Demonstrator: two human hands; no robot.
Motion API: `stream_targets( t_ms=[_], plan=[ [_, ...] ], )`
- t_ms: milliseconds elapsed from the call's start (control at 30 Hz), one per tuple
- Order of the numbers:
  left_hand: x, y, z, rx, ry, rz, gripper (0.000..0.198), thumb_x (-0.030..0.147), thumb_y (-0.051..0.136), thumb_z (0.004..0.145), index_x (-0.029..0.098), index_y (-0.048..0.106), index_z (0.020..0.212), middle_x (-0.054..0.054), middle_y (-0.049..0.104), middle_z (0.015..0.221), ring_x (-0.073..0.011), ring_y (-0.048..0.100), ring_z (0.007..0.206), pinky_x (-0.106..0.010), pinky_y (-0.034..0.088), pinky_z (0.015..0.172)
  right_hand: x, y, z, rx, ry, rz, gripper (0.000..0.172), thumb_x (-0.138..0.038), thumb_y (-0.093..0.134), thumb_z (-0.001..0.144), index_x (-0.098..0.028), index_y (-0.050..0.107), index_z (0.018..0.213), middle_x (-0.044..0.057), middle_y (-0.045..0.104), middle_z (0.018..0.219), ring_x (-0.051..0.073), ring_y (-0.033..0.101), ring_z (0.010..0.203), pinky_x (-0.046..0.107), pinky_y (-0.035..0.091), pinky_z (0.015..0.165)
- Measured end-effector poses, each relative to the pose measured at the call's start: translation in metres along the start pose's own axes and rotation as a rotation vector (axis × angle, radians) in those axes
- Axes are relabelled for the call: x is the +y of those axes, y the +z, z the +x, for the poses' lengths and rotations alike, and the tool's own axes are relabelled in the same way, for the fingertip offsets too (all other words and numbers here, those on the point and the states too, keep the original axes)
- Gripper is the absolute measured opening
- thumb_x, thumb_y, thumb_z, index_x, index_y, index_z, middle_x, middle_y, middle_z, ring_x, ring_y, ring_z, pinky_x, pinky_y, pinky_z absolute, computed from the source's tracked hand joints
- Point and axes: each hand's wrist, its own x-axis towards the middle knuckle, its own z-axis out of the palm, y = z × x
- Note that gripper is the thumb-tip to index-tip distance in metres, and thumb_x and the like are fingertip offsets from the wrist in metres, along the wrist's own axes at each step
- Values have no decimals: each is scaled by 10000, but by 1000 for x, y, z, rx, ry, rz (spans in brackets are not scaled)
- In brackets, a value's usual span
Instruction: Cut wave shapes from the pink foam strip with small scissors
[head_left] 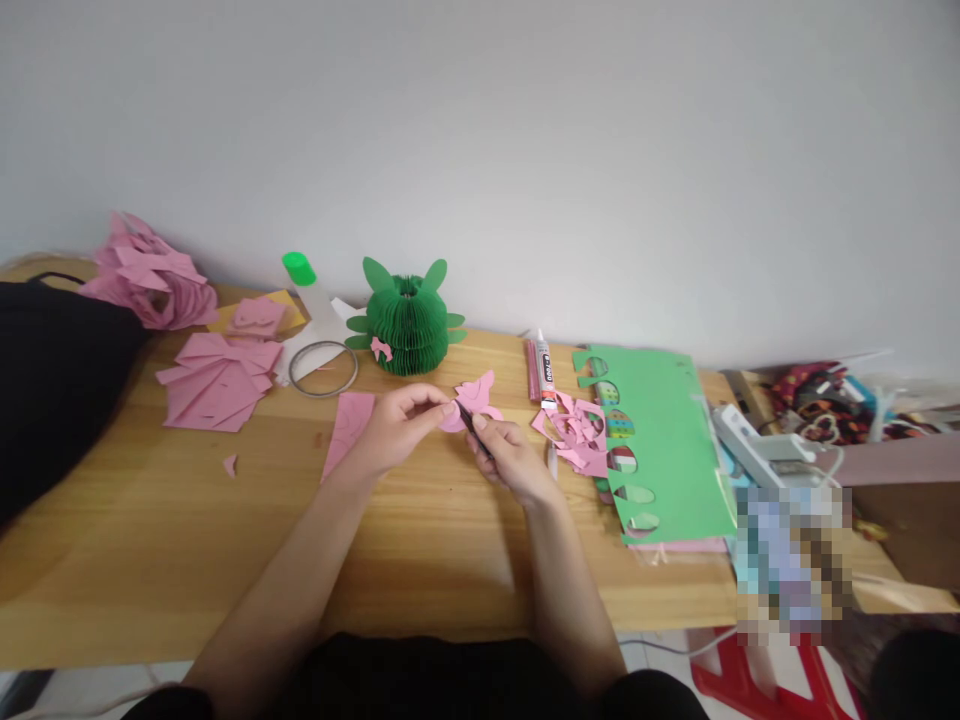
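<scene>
My left hand (401,425) pinches thumb against fingers at the edge of a pink paper cutout (452,420). In my right hand (517,460) is a slim black tool that looks like tweezers (474,432), its tip meeting my left fingertips. Just behind my hands lies a jagged pink paper piece (478,388). Farther back stands a green honeycomb paper ball (409,325) with leaf-shaped green pieces and a small pink cutout (381,349) on its front. A pink paper strip (349,425) lies partly beside my left wrist.
Left: folded pink paper (221,385), a pink paper bundle (150,270), a tape roll (324,368), a green-capped bottle (304,275). Right: a glue tube (545,370), pink scraps (577,435), a cut green sheet (667,440), a power strip (750,440). A red stool (739,680) stands below.
</scene>
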Motion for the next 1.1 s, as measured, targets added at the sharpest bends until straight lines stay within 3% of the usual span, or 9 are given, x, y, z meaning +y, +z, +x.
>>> stream_targets(
  t_ms=[800,1100],
  plan=[
    [2,-4,1,-45,-66,-56,108,263,697,664,165,663,635,8,636,651,-124,551,643,-250,423,625,2,-2,0,-2,44,54,549,-712,628,720,-196,488,592,-105,322,352,36,182,312,215,79,321],
    [-14,14,-1,68,-168,-188,209,354,735,662,160,684,721,-18,693,707,-145,619,678,-286,487,676,4,-1,4,122,15,89,543,-747,552,745,-211,499,676,-116,287,399,53,166,317,220,102,317]
  ],
)
